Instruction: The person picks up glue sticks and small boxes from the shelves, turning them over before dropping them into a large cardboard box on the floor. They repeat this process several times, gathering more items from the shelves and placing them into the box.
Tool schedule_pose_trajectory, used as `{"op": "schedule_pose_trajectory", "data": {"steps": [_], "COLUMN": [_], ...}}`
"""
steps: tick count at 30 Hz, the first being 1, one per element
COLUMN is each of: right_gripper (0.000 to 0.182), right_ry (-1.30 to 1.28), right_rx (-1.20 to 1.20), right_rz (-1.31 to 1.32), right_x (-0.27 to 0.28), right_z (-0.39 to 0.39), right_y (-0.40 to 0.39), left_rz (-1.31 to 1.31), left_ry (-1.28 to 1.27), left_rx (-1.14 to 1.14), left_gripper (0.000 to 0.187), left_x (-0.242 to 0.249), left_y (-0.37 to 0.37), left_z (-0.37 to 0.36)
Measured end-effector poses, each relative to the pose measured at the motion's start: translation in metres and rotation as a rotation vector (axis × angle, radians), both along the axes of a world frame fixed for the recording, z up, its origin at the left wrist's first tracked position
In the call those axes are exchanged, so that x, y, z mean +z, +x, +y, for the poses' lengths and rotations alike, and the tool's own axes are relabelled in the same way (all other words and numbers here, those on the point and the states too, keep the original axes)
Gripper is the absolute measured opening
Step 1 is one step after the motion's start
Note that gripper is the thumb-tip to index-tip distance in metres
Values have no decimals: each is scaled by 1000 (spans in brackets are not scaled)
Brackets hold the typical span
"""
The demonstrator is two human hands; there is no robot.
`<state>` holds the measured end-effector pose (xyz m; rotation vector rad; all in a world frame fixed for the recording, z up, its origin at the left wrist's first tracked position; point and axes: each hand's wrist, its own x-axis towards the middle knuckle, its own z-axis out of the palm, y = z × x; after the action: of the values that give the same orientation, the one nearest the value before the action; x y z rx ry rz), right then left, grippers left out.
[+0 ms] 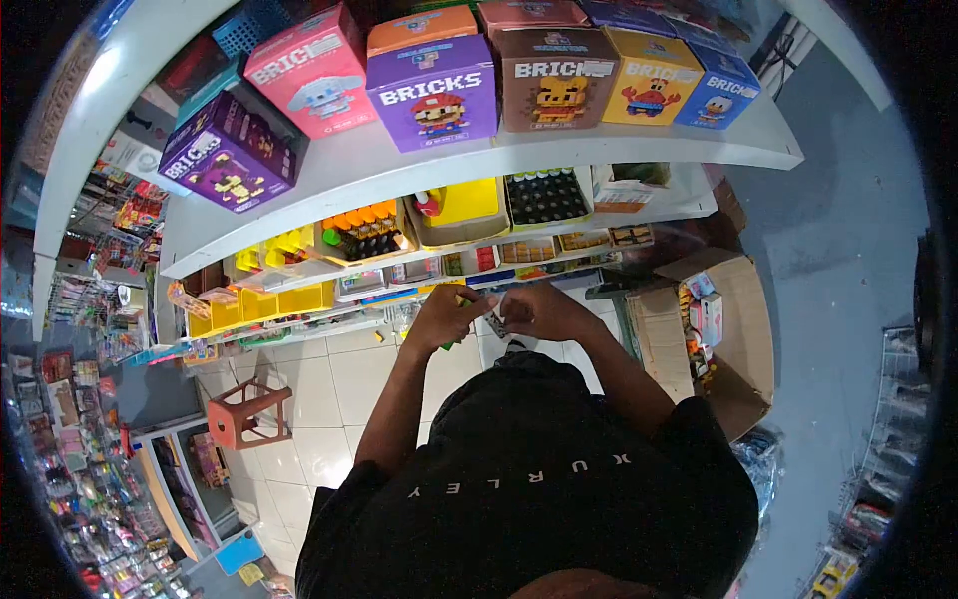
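- Landmark: the white top shelf, with the BRICKS boxes on it.
- Small speckled piece: out from the shelf's front edge, wearer's side, between both hands. Too small and part-hidden to identify.
- Right hand: I read fingers curled, fingertips pinching the speckled piece.
- Left hand: fingers folded, looks wrapped round a green piece poking out on the side away from the shelf. Can't tell if its fingertips also touch the speckled piece.
- Handling, my guess: both light. Speckled piece likely thin and stiffish, easy to drop; can't judge slip from here.
- Grip: I'd take the speckled piece by its edges, thumb and forefinger, light pressure. Green piece: keep it in the palm, fingertips free.
- Drop risk: tiled floor lies below, beyond the shelf's front edge. I'd keep both hands close together.
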<state>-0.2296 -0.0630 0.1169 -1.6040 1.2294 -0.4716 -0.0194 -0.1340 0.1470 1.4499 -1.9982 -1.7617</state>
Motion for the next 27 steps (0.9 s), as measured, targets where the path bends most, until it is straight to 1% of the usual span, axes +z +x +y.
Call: {"op": "schedule_pose_trajectory", "data": {"steps": [1,4,5,7,8,9,10,11,14,18,21,23,24,25,26,27], "right_gripper": [37,38,36,34,34,33,33,32,27,24,21,20,20,20,19,19], "right_ry": [-37,49,-1,-104,-55,-2,51,49,-46,-183,-413,-389,-382,-299,-322,-348], "right_rx": [-39,-152,-190,-260,-291,-322,-353,-387,-344,-247,-164,-151,-145,-141,-133,-130], "right_rz": [-21,-154,-179,-230,-277,-322,-365,-404,-269,-225,-265,-286,-292,-269,-263,-257], "right_x": [12,10,1,-16,-22,-21,-21,-32,-16,-6,-8,-6,-2,4,9,12], "right_z": [2,1,1,-3,-3,-4,-5,-5,-10,-20,-31,-38,-41,-42,-44,-48], "right_y": [3,14,17,22,23,25,27,31,41,51,61,73,79,85,91,97], "left_rz": [8,41,52,183,248,388,370,356,357,442,512,609,616,626,637,753], "left_ry": [22,22,10,35,49,142,172,194,253,364,445,540,549,555,558,568], "left_rx": [-10,15,37,49,57,215,261,305,422,521,600,635,682,726,767,741], "left_gripper": [46,45,44,42,41,39,39,38,38,36,35,34,34,34,34,34], "left_x": [0,-2,-2,-16,-23,-26,-28,-26,-21,-28,-28,-25,-21,-16,-13,-14], "left_y": [-4,-14,-16,-14,-13,-15,-15,-15,-10,7,23,34,41,48,56,67], "left_z": [-1,-3,-3,-7,-7,-2,3,4,0,1,3,7,8,7,7,6]}}
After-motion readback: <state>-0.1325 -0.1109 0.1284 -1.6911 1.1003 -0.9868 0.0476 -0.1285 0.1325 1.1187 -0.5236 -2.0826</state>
